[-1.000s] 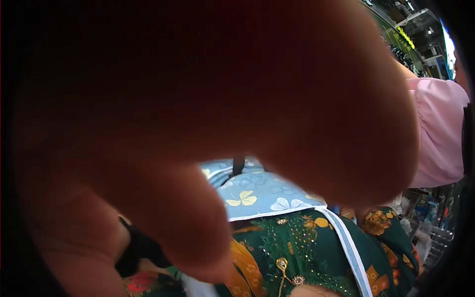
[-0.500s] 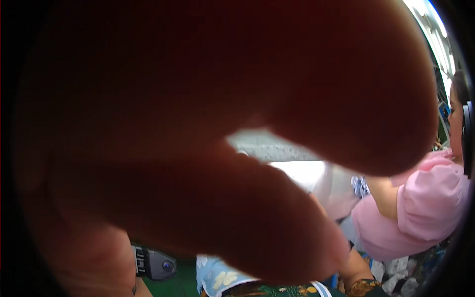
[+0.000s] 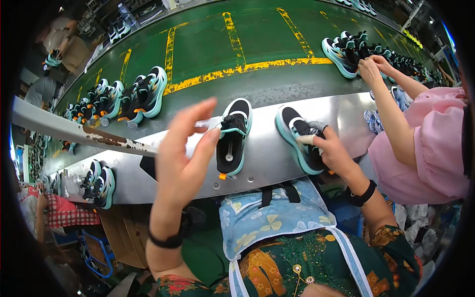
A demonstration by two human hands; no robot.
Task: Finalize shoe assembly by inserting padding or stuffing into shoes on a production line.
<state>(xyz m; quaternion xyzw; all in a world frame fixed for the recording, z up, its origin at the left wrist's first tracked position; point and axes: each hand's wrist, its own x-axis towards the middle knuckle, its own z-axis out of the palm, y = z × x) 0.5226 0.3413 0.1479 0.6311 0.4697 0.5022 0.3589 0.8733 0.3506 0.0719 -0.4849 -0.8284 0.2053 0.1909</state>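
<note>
Two black, white and mint sneakers lie before me on the metal ledge. Beside the left sneaker (image 3: pixel 239 111), my left hand (image 3: pixel 185 148) is raised with its fingers apart. Its thumb tip is close to the mint loop at that shoe's opening; whether they touch I cannot tell. A round metal-looking piece shows inside this shoe, and an orange tab sticks out at its heel. My right hand (image 3: pixel 336 151) grips the right sneaker (image 3: pixel 288 123) at its opening, with a pale covering on one finger. Part of that shoe's heel is hidden by the hand.
Beyond the ledge (image 3: pixel 262 171) runs a green belt (image 3: pixel 203 54) with yellow lines. Sneakers (image 3: pixel 143 96) stand on it at left, more (image 3: pixel 341 52) at right. A pale metal bar (image 3: pixel 74 126) crosses from the left. A co-worker in pink (image 3: pixel 420 143) handles shoes at right.
A blurred hand close to the camera covered most of the view earlier. Now my left hand is lower, by the left sneaker, and the ledge, belt and both sneakers are visible.
</note>
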